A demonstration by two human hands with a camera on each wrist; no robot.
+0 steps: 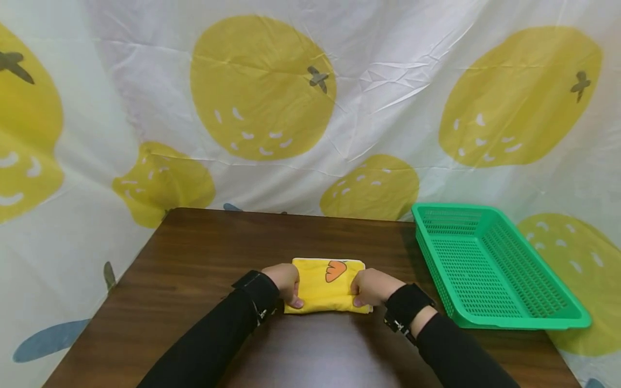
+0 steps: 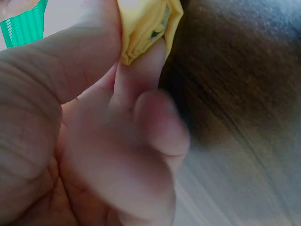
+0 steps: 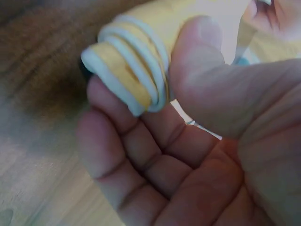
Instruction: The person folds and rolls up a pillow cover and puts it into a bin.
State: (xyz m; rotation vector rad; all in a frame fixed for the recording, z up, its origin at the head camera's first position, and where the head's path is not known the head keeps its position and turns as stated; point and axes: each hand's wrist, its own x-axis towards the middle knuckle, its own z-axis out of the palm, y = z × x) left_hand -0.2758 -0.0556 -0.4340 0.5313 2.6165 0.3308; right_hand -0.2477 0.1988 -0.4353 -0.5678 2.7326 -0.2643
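Note:
A folded yellow cloth with an orange carrot print and a pale edge lies on the brown table, its near edge thick with layers. At its left end my left hand pinches the near corner between thumb and fingers. The left wrist view shows the layered yellow cloth in that grip. My right hand pinches the opposite near corner. In the right wrist view, several folds of the cloth with white edging sit between thumb and curled fingers.
A green plastic basket with slatted walls stands to the right, at the table's right side. Behind the wooden table hangs a white curtain printed with yellow fruit. Black bands wrap both wrists.

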